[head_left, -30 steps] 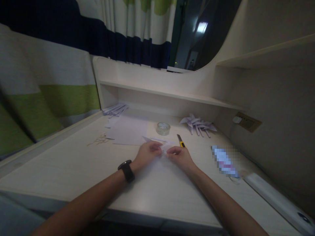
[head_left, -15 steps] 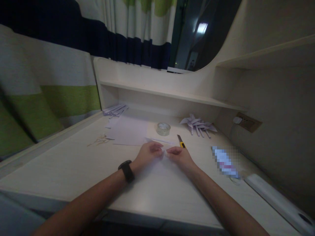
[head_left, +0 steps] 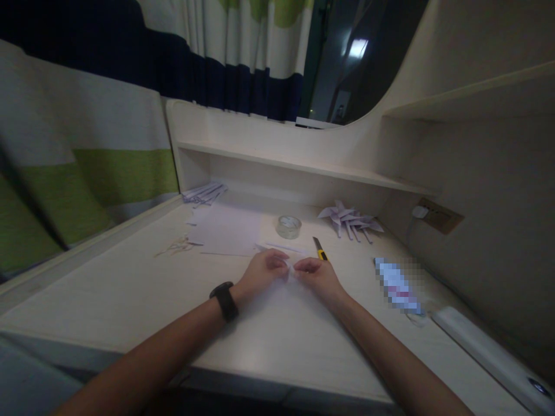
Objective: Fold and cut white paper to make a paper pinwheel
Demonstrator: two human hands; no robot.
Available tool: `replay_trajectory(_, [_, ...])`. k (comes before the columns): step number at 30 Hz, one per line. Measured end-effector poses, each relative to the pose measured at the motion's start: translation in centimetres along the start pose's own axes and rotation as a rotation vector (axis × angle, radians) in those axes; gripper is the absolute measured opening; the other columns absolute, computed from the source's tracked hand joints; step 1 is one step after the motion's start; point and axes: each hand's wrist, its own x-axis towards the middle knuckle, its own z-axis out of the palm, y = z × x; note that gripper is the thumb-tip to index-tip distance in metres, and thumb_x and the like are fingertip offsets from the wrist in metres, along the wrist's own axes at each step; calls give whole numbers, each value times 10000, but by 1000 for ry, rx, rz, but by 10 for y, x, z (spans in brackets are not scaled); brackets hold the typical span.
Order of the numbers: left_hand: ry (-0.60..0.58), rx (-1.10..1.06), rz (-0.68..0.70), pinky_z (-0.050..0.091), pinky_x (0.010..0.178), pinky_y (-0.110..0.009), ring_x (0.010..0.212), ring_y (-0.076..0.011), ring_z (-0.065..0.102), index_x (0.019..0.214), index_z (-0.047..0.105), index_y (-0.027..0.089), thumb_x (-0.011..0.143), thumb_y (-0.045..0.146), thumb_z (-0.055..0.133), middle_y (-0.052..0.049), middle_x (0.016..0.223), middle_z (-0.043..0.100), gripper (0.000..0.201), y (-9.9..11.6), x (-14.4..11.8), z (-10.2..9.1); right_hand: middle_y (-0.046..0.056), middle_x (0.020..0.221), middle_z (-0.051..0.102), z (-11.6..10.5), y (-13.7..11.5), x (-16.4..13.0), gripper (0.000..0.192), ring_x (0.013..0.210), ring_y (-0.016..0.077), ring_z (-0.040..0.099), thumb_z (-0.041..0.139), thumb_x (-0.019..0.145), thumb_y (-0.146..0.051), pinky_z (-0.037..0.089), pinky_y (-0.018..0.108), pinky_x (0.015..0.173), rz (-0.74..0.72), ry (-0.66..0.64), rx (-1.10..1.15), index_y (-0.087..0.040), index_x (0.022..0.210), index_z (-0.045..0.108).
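My left hand (head_left: 261,273), with a black watch on the wrist, and my right hand (head_left: 318,275) meet at the middle of the pale desk (head_left: 130,289). Both pinch a small white folded paper (head_left: 289,267) between their fingertips; most of it is hidden under the fingers. Just beyond the hands lie a flat white sheet (head_left: 225,231), a narrow paper strip (head_left: 284,247), a roll of clear tape (head_left: 288,226) and a yellow utility knife (head_left: 319,248).
A pile of folded paper pinwheels (head_left: 350,220) lies at the back right. Paper strips (head_left: 203,192) are stacked at the back left, scraps (head_left: 177,246) lie left. A blurred packet (head_left: 396,285) and a white bar (head_left: 489,355) sit on the right. A shelf (head_left: 303,167) runs above the desk.
Both hands stay on the folded paper; the fingertips have drawn slightly closer together and the view has shifted a little.
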Motion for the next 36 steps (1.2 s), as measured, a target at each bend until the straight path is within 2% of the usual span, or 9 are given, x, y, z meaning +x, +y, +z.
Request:
replay_trajectory(15, [-72,-80,17,462,592,-294,541,-137,585,984,515,119,688,231,653,8,594,607,345,0,0,3,11,625,652,5,-8,-1,330,565,126,573,827,472,-351,460,257,565,-20,59,18,-154,668,649])
replay_trajectory(24, [-100,-73,15,468,621,-294,606,-124,581,1011,522,129,619,202,736,15,681,584,452,-1,1,2,-15,594,622,7,-5,-1,338,522,98,547,836,471,-317,418,215,507,-9,81,63,-158,690,632])
replay_trajectory(28, [-63,-70,-25,461,579,-277,568,-113,563,1010,520,133,583,184,751,31,663,561,487,-4,3,2,-4,589,624,11,-9,-3,377,483,97,526,835,466,-362,403,213,466,28,65,103,-156,690,614])
replay_trajectory(31, [-45,-88,-97,424,532,-239,562,-99,548,1079,508,145,602,171,729,3,730,594,527,-3,3,-4,24,580,635,7,-10,-2,360,453,98,501,771,574,-440,388,218,442,33,110,110,-149,710,607])
replay_trajectory(34, [-125,-53,-181,369,474,-212,535,-91,527,1146,492,163,647,189,703,-22,778,614,543,-1,3,-14,47,616,649,-3,-9,1,325,495,118,525,700,670,-450,398,228,459,-36,175,-3,-141,734,621])
replay_trajectory(36, [-211,24,-208,365,473,-212,547,-102,535,1132,506,161,663,211,701,-41,792,624,510,0,4,-22,62,706,669,-9,-8,3,287,596,147,574,692,692,-416,432,245,515,-130,157,-164,-146,777,651])
